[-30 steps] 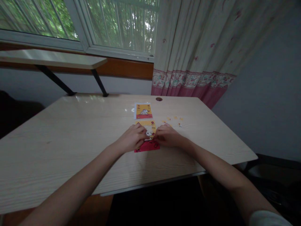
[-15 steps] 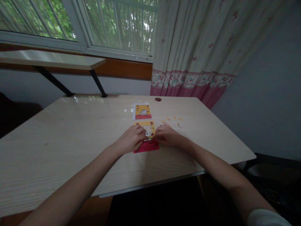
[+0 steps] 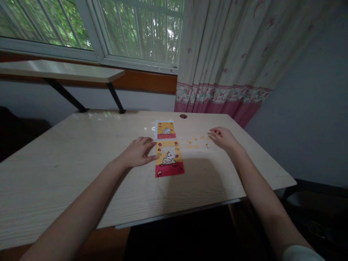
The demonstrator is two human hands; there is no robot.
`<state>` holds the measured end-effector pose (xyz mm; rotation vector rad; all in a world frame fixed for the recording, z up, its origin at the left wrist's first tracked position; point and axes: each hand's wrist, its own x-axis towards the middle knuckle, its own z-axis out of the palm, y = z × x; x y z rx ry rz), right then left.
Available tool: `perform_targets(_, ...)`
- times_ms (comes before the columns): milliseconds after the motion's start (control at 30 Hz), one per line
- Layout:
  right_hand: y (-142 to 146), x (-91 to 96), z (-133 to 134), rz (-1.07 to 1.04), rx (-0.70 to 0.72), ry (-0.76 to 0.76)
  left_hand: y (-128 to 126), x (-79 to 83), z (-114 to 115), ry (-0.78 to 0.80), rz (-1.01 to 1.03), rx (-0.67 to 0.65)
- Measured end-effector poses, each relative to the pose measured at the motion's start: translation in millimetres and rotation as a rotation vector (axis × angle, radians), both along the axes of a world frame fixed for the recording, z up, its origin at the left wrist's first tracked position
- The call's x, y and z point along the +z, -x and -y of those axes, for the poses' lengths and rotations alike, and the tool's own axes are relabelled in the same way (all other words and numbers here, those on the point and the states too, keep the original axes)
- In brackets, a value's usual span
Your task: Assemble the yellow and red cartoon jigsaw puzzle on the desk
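Observation:
A yellow-and-red jigsaw puzzle (image 3: 170, 168) with a white cartoon animal lies flat on the desk. Part of its yellow area above the animal looks pale. My left hand (image 3: 138, 153) rests at the puzzle's left edge, fingers spread, thumb and index tip touching its border. Over to the right, several small yellow puzzle pieces (image 3: 196, 146) lie loose in a loose cluster. At the far right side of that cluster hovers my right hand (image 3: 223, 138), its fingers loosely bent and apart, with nothing visible in them.
Just behind the puzzle lies a smaller card (image 3: 166, 130) with the same picture, in a clear sleeve. The wooden desk (image 3: 81, 163) has a round cable hole (image 3: 183, 116) at the back. A raised shelf (image 3: 81, 70) stands at the back left; a curtain (image 3: 217, 65) hangs behind.
Both hands have left the middle of the puzzle, uncovering its picture. My left hand has slid left to the edge; my right hand has moved right and away to the loose pieces.

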<state>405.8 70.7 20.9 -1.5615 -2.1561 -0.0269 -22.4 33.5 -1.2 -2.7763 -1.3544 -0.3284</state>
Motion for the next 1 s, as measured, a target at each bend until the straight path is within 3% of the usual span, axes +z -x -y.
perform_targets(133,-19,-7.0,-4,0.028,-0.1,0.074,-4,0.4,4,0.003,-0.007,0.02)
perform_targets(367,-12,-10.6,-7,0.107,0.012,0.169,-12,3.4,9,0.008,0.005,0.008)
perform_targets(633,-13,-17.5,-10,0.089,0.012,0.248,-13,1.5,9,0.006,-0.005,-0.014)
perform_targets(1000,-4,-18.5,-9,0.081,0.047,0.182,-13,3.1,11,0.004,0.015,-0.012)
